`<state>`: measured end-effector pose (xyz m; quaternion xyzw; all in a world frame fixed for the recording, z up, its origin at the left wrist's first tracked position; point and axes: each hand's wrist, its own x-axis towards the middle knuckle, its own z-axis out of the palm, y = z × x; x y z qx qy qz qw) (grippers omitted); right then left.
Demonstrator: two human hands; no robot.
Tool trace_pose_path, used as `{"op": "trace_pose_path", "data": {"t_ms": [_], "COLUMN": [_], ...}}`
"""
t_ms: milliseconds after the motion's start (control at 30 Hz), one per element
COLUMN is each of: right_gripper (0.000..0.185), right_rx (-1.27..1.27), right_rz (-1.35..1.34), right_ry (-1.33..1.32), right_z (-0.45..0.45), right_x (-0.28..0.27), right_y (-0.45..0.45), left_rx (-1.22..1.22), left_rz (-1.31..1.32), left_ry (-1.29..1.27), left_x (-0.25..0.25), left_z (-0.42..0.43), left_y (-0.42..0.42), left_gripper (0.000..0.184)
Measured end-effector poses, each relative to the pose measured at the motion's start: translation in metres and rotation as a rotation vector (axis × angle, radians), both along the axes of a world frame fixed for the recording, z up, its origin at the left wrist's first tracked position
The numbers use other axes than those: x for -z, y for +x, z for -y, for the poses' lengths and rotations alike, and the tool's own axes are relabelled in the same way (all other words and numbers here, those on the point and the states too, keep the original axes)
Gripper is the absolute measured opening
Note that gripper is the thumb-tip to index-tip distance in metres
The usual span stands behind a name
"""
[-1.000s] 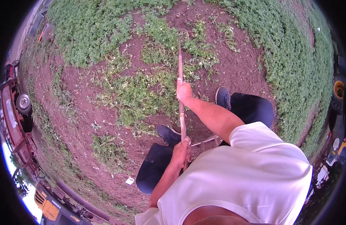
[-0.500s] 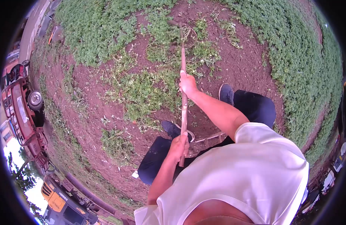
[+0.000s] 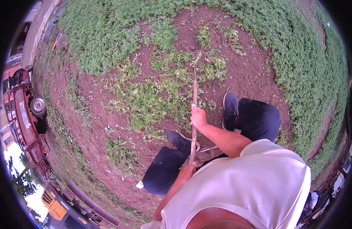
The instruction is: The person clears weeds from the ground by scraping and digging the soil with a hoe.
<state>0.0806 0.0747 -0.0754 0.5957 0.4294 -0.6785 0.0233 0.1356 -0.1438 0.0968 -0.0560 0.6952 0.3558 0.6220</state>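
Note:
My right hand [image 3: 199,117] is wrapped around the middle of a long wooden hoe handle [image 3: 195,89]. Near the handle's butt, close to my body, my left hand [image 3: 187,170] also grips it. The hoe's far end reaches down into pulled-up green plants [image 3: 176,72] lying on the soil; its head is mostly hidden and hard to make out there. My feet, in dark shoes [image 3: 230,105], stand on either side of the handle.
Low green crop [image 3: 309,76] grows at the right and along the top. A heap of uprooted plants [image 3: 149,101] covers the soil left of the handle. At far left stand a red cart [image 3: 25,118] and a yellow machine [image 3: 55,204]. A white scrap [image 3: 139,185] lies by my knee.
Both hands have drawn the hoe back toward my body. Its head, raised and blurred farther out before, is now lower and nearer, among the loose plants.

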Motion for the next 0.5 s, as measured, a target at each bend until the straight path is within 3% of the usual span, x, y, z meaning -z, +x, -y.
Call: {"op": "trace_pose_path", "data": {"t_ms": [67, 167, 333, 400, 500], "right_gripper": [0.055, 0.046, 0.042, 0.041, 0.046], "right_rx": [0.065, 0.283, 0.294, 0.272, 0.256], "right_rz": [-0.043, -0.297, -0.24, -0.213, -0.167], "right_ry": [0.016, 0.019, 0.094, 0.089, 0.315], "right_z": [-0.03, -0.118, -0.262, -0.292, -0.312], "right_x": [0.004, 0.008, 0.047, 0.056, 0.06], "right_y": [-0.012, -0.067, -0.164, -0.184, -0.217], "left_rx": [-0.236, -0.194, -0.215, -0.202, -0.195], "left_rz": [0.347, 0.233, 0.237, 0.225, 0.191], "left_ry": [-0.165, -0.007, 0.136, 0.139, 0.168], "left_x": [-0.006, 0.039, 0.07, 0.078, 0.109], "left_z": [-0.031, -0.096, -0.234, -0.258, -0.279], "left_y": [-0.016, -0.059, -0.153, -0.17, -0.204], "left_gripper": [0.04, 0.041, 0.041, 0.041, 0.04]}}
